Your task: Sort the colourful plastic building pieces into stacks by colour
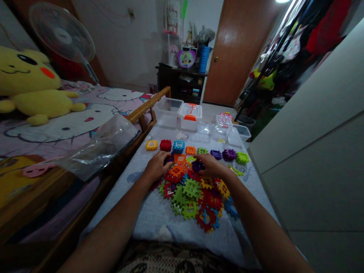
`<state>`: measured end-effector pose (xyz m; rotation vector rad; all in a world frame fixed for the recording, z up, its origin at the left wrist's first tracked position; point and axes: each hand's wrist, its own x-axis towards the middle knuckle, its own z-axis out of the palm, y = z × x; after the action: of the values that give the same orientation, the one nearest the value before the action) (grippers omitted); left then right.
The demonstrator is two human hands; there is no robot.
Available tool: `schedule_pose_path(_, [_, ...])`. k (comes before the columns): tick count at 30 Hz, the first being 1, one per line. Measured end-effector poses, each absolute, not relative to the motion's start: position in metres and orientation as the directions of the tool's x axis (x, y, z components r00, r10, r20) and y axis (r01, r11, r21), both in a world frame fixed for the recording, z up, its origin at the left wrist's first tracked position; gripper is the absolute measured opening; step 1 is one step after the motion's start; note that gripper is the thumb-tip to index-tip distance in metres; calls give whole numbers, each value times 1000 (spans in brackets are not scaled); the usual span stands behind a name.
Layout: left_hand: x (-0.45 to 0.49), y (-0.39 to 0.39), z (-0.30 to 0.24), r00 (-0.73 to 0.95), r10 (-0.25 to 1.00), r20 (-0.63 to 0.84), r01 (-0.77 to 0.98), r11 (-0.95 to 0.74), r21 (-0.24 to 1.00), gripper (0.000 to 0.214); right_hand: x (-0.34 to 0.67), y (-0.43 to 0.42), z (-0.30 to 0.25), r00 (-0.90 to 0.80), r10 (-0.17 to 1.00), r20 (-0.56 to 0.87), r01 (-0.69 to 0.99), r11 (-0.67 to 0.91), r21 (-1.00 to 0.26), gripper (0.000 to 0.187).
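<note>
A pile of toothed plastic building pieces in several colours lies on the cloth-covered table. My left hand (158, 166) rests at the pile's upper left, thumb and fingers apart, beside orange window pieces (176, 171). At the upper right, my right hand (211, 164) has its fingers and thumb around a dark purple piece (198, 166). Green pieces (192, 189) and a red piece (204, 220) lie nearer me. Behind the hands, a row of sorted pieces includes a yellow stack (151, 145), a red stack (165, 145), a blue stack (179, 146) and a purple stack (229, 154).
Clear plastic boxes stand along the table's far end, including a lidded box (190, 117) with orange clips. On the left, a wooden rail (149, 104) borders a bed with a clear plastic bag (102, 146). A pale cabinet (318, 151) flanks the right side.
</note>
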<state>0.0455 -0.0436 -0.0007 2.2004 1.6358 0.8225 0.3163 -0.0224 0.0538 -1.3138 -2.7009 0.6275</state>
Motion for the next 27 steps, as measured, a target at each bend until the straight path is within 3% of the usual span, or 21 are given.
schedule_pose_path(7, [44, -43, -3, 208, 939, 272, 782, -327, 531, 28, 322, -19, 54, -650, 760, -22, 701, 588, -403, 69])
schedule_pose_path(13, [42, -43, -5, 217, 935, 282, 779, -340, 527, 27, 370, 14, 69, -418, 897, 145, 845, 442, -299, 66])
schedule_pose_path(20, [36, -46, -2, 238, 939, 248, 779, -337, 529, 39, 392, 38, 58, -336, 942, 11, 936, 336, -102, 64])
schedule_pose_path(27, [33, -46, -3, 243, 940, 239, 764, -337, 551, 47, 385, 39, 43, -343, 938, -50, 938, 339, -71, 67])
